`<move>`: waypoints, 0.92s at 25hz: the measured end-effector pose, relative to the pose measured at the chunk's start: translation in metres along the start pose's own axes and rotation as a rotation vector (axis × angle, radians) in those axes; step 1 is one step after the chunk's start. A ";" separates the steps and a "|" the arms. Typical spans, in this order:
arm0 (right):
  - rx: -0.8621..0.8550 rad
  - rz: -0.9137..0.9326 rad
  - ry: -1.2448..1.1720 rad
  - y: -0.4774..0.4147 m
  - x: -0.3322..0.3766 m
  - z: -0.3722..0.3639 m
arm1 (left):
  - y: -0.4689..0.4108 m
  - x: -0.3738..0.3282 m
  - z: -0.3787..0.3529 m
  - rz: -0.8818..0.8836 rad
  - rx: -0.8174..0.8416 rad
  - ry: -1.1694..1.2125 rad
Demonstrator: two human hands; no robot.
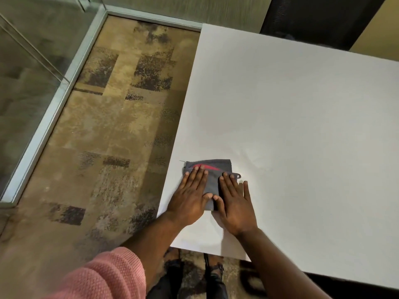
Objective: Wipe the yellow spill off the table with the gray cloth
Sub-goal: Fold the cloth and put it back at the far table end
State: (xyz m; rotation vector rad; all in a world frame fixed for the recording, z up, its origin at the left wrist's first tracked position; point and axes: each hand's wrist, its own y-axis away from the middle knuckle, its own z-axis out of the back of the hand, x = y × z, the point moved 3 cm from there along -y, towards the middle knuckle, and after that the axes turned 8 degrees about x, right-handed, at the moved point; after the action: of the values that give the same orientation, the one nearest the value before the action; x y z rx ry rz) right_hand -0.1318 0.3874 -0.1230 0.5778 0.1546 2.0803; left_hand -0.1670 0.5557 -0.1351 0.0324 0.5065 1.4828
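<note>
A folded gray cloth [212, 180] with a red mark near its far edge lies on the white table [302, 126], close to the table's left edge and near corner. My left hand [191, 197] rests flat on the cloth's left half, fingers spread. My right hand [234, 203] lies flat on the cloth's right part, its outer fingers reaching onto the bare tabletop. Neither hand grips the cloth; both press on it from above. No yellow spill shows anywhere on the table.
Brown patterned carpet [112, 137] lies left of the table. A glass partition with a metal frame [49, 108] runs along the far left. A dark chair back [319, 20] stands behind the table's far edge.
</note>
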 end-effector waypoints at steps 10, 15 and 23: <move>0.088 0.007 0.124 -0.010 -0.003 0.019 | 0.007 0.009 0.034 0.126 -0.066 -0.054; -0.051 0.020 0.114 -0.007 0.005 0.020 | 0.001 0.008 0.034 0.155 -0.055 -0.010; -0.228 0.052 0.091 -0.010 0.010 0.026 | -0.007 0.001 0.037 0.113 -0.075 -0.077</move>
State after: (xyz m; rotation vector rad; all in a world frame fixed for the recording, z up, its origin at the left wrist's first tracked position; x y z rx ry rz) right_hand -0.1168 0.3988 -0.1003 0.3526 -0.0460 2.1392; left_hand -0.1472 0.5665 -0.1043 0.0600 0.3918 1.6037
